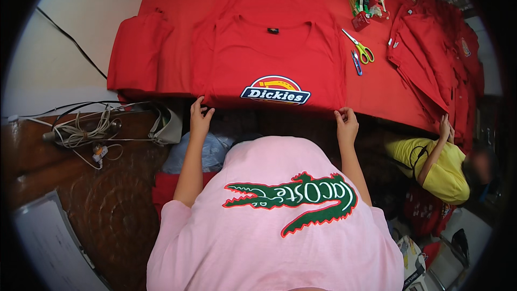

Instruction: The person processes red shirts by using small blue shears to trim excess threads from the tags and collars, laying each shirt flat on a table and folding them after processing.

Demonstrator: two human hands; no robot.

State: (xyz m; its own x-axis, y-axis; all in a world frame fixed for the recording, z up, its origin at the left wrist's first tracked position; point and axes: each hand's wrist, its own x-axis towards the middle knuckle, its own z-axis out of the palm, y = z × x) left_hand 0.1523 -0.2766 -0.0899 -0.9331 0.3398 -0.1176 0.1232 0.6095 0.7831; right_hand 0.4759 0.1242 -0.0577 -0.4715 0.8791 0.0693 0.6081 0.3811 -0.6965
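A folded red shirt with a wide neckline, a dark neck label and a coloured chest emblem lies flat at the table's near edge. At its near left corner, my left hand pinches the cloth with bent fingers. My right hand holds the near right corner between thumb and fingers. Both forearms reach up from below, about the shirt's width apart. Beyond the right hand lie yellow-handled scissors with open blades and small blue thread snips.
A folded red garment lies at left, more red garments at right. A box of tools stands at the back. At right, a person in a yellow shirt handles the red cloth. Coiled cables rest on a wooden surface at left.
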